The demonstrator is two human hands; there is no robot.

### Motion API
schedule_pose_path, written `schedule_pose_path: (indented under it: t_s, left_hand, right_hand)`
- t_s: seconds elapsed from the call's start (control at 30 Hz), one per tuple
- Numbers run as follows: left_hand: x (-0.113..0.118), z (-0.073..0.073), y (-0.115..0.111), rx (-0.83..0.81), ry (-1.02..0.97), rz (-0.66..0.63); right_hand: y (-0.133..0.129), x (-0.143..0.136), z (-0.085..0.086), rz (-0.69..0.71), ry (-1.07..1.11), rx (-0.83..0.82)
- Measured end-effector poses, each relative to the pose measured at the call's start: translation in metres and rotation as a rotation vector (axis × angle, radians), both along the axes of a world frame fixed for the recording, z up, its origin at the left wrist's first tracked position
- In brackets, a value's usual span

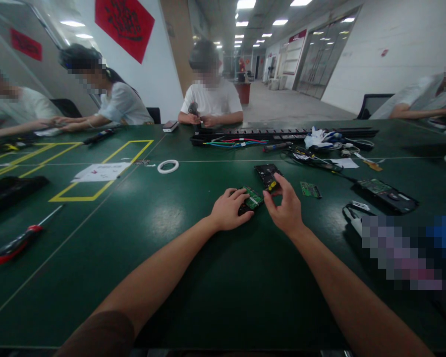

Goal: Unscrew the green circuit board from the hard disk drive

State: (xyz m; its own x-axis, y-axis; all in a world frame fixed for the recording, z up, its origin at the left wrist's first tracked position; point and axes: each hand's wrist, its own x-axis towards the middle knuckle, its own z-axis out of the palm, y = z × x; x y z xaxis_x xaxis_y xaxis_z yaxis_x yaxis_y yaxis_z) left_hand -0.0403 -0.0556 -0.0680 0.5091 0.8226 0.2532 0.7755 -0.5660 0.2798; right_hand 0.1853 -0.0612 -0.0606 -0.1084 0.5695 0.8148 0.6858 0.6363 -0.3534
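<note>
On the green table, my left hand (229, 210) lies over a hard drive with a green circuit board (253, 198), its fingers and thumb gripping the drive. My right hand (287, 206) is curled, thumb and forefinger pinching a small yellow-and-black piece (272, 185) whose kind I cannot make out. Just behind that piece is a flat black case (265, 172); I cannot tell whether the two are joined. A loose green circuit board (310, 190) rests to the right of my right hand.
Farther right is an opened black device with a board (388, 195). A black rack strip with coloured wires (241, 139), white gloves (321, 139) and cables lie at the back. Leftward are a tape roll (168, 166), papers (100, 172) and a red-black screwdriver (20, 243). Several people sit around the table.
</note>
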Motion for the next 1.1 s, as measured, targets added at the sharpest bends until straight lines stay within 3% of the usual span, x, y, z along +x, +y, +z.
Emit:
schedule_pose_path:
  t_s: [0.77, 1.1]
  left_hand:
    - [0.0, -0.004, 0.002, 0.024, 0.007, -0.008]
    - [0.0, -0.003, 0.0, 0.036, 0.001, -0.009]
  right_hand:
    - [-0.004, 0.003, 0.004, -0.029, -0.041, -0.14]
    - [0.001, 0.008, 0.022, 0.045, -0.092, -0.191]
